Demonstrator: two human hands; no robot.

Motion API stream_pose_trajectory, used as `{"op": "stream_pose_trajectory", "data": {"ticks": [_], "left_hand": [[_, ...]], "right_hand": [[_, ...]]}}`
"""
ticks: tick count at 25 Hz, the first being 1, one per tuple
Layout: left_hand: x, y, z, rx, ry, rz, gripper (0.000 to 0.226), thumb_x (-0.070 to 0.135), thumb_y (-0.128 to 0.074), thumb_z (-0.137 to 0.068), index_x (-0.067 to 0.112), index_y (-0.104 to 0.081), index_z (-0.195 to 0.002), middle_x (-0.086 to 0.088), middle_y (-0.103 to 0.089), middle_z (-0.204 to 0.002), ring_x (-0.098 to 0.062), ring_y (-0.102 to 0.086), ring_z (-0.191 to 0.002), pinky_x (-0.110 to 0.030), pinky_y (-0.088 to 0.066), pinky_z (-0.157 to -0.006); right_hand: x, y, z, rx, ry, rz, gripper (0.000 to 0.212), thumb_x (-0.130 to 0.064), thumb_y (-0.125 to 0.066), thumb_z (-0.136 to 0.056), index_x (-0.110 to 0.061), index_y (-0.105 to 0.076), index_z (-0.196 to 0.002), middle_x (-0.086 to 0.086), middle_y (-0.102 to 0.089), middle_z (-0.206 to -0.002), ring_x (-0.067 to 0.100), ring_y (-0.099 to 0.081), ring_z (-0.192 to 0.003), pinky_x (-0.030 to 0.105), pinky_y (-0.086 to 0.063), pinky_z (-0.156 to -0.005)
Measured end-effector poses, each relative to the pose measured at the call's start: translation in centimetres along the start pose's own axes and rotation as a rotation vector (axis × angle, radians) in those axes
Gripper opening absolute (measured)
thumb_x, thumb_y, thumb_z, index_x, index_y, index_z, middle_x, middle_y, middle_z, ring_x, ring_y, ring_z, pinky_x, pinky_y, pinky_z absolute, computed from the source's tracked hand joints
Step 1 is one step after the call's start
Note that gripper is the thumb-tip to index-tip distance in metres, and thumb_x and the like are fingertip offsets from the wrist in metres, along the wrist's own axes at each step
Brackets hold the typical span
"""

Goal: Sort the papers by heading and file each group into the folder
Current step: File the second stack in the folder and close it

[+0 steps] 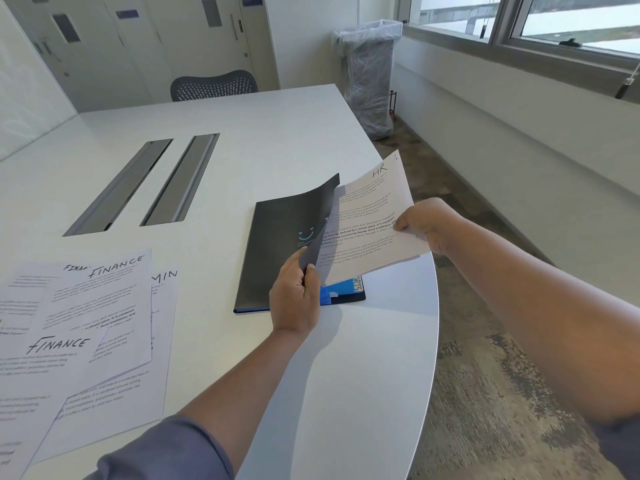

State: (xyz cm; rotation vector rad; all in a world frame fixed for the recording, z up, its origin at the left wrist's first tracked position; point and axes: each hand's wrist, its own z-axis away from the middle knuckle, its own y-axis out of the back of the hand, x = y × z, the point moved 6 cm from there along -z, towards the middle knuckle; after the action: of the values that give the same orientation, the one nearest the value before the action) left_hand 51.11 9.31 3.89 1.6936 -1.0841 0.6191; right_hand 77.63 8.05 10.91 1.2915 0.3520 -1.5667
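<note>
We lift the dark folder's cover [317,216] w/ left hand [294,299] pinching its edge; right hand [427,225] grips the HR sheets [370,223], half under the cover. Best to raise the cover higher, slide sheets flat. Finance papers [100,306] wait at left.

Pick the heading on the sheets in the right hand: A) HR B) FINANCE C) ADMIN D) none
A: the right hand grips sheets with HR handwritten at the top, while the left hand lifts the folder cover; the FINANCE papers lie on the table.
</note>
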Motion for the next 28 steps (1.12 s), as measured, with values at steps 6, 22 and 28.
{"op": "stream_pose_trajectory", "data": {"ticks": [6,22,28], "left_hand": [[-0.3,-0.3,0.1,-0.046,-0.018,-0.068,0.037,0.031,-0.037,-0.108,0.026,-0.056,-0.139,0.010,-0.063,-0.136,-0.014,-0.064,-0.105,-0.008,-0.051,-0.062],[1.4,-1.0,0.9,-0.014,-0.401,-0.268,0.029,0.032,-0.045,-0.103,0.016,-0.047,-0.079,-0.006,-0.063,-0.141,-0.026,-0.063,-0.119,-0.023,-0.048,-0.082],[1.1,-1.2,0.8,-0.017,-0.448,-0.224,0.041,0.035,-0.039,-0.106,0.004,-0.060,-0.089,-0.012,-0.065,-0.136,-0.033,-0.058,-0.129,-0.037,-0.047,-0.107]], "right_hand": [[-0.8,-2.2,0.5,-0.077,-0.022,0.041,0.026,0.005,-0.070,-0.089,0.001,-0.062,-0.113,0.016,-0.067,-0.110,0.029,-0.064,-0.075,0.035,-0.051,-0.052],[1.0,-6.3,-0.3,-0.088,-0.045,-0.016,0.022,0.002,-0.073,-0.090,-0.004,-0.056,-0.102,0.013,-0.064,-0.101,0.030,-0.064,-0.085,0.041,-0.051,-0.077],[1.5,-9.0,0.3,-0.139,-0.044,0.024,0.027,-0.012,-0.076,-0.093,-0.012,-0.049,-0.088,0.010,-0.060,-0.089,0.027,-0.061,-0.081,0.039,-0.052,-0.068]]}}
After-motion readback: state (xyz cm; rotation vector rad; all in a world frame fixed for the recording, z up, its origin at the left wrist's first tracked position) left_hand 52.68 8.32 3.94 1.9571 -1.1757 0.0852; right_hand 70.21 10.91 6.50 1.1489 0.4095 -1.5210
